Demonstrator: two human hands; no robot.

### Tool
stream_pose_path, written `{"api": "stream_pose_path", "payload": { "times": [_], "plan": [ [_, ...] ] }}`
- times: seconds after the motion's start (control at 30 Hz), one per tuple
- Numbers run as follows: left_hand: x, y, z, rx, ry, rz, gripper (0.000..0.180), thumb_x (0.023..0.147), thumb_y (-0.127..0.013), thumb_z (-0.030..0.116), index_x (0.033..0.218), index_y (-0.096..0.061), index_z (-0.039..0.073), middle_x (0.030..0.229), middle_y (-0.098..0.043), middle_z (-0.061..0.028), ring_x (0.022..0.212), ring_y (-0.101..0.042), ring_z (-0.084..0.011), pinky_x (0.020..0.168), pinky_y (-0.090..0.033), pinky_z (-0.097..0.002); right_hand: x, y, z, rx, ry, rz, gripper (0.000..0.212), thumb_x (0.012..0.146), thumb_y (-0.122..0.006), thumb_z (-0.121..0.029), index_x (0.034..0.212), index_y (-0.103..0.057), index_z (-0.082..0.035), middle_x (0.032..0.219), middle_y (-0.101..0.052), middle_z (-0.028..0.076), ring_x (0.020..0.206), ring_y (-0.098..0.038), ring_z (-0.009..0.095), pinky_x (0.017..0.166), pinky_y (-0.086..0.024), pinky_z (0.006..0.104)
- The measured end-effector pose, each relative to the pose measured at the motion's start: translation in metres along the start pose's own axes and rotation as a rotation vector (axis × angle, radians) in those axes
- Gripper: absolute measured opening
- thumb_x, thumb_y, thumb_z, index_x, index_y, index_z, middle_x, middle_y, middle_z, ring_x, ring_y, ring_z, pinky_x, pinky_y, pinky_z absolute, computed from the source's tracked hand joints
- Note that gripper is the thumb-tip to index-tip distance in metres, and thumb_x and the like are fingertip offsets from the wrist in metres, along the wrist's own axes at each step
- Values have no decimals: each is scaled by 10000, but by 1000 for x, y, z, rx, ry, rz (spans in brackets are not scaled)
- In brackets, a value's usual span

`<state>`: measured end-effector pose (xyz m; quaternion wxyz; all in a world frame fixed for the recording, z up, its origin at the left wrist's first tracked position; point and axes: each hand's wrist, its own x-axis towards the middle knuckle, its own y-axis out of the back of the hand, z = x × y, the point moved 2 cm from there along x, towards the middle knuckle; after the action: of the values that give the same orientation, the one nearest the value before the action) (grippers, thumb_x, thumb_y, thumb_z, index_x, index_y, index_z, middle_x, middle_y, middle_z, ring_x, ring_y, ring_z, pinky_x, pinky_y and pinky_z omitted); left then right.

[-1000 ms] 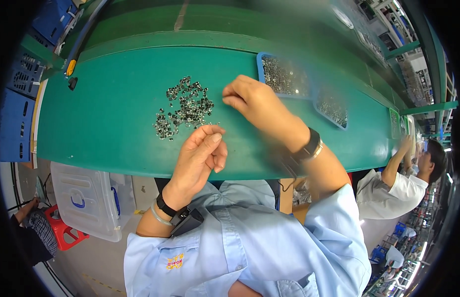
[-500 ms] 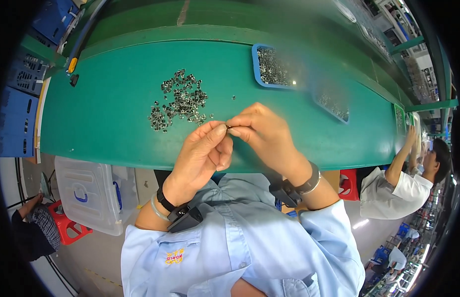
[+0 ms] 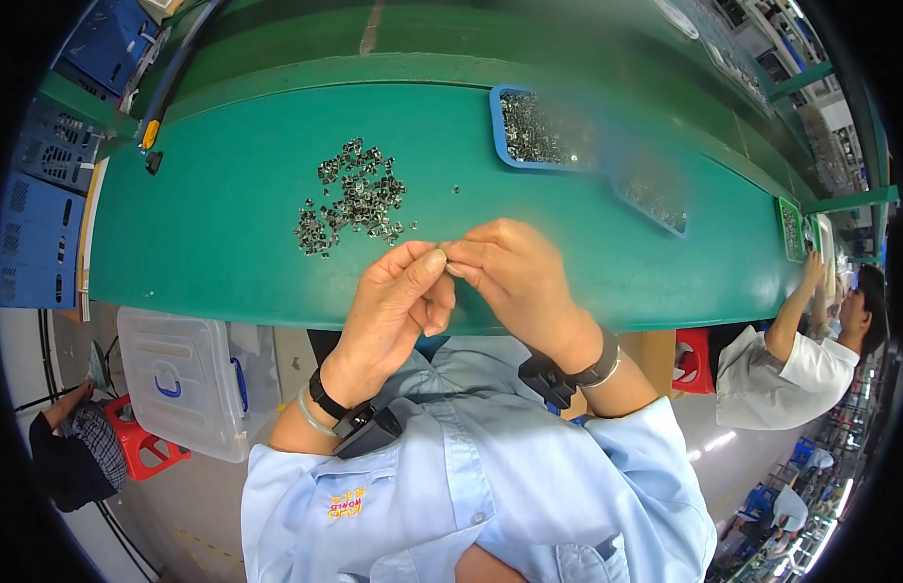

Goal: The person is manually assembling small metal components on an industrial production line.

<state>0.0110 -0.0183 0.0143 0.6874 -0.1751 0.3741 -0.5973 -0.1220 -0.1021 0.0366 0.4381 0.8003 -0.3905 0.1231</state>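
Note:
My left hand (image 3: 398, 291) and my right hand (image 3: 515, 282) meet over the front edge of the green table mat (image 3: 228, 272). Thumb and forefinger of each are pinched together at one spot. Whatever sits between the fingertips is tiny and mostly covered, so its kind cannot be made out. Just beyond my left hand lies a loose pile of small shiny metal pieces (image 3: 359, 199), square-looking, silver and dark. One single metal piece (image 3: 456, 189) lies apart, to the right of the pile.
A blue tray (image 3: 498, 126) full of small metal pieces stands at the back; a second tray (image 3: 651, 222) to its right is blurred. A yellow-and-black tool (image 3: 151, 136) lies far left. A lidded clear plastic box (image 3: 179, 374) stands left below the table. A co-worker (image 3: 792, 360) sits at right.
My right hand has tilted slightly and its fingertips have closed further over the small dark piece that showed between them. My left hand keeps its pinch. The view has shifted slightly.

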Motion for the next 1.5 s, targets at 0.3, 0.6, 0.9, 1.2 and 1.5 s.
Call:
{"api": "stream_pose_path", "payload": {
  "times": [0.3,0.6,0.9,1.2,1.5],
  "plan": [
    [-2,3,-4,-32,-74,-36,158,937,-565,213,951,-551,55,630,-553,-36,498,-469,-98,447,-346,-228,-5,-3,-10,62,-54,92,216,728,-724,-34,926,-653,-85,864,-621,50,775,-609,211,649,-493,309],
    [3,5,-17,-185,-130,-141,134,933,-571,199,916,-543,69,614,-556,-37,501,-477,-107,456,-352,-234,-15,-11,-10,189,-100,108,198,751,-718,-41,928,-642,-85,853,-614,47,790,-602,203,652,-489,303],
    [-3,2,-2,133,-95,29,160,947,-546,198,925,-540,40,619,-554,-53,503,-472,-115,468,-378,-242,-6,3,-7,40,-26,-5,170,760,-710,-34,912,-647,-78,847,-621,40,788,-602,196,665,-483,306],
    [-8,-4,-6,-183,-24,-147,203,949,-533,276,928,-507,75,578,-488,-25,460,-416,-117,438,-308,-262,-12,-5,-10,360,-130,94,155,750,-713,-26,888,-653,-60,851,-649,62,783,-602,202,673,-484,305],
    [-7,-3,-8,-219,2,-204,185,947,-539,262,956,-519,78,591,-492,-31,449,-410,-125,425,-299,-273,-9,-2,-11,296,-48,91,156,738,-719,-23,877,-654,-51,813,-641,76,718,-601,208,619,-482,299]
  ]
}}
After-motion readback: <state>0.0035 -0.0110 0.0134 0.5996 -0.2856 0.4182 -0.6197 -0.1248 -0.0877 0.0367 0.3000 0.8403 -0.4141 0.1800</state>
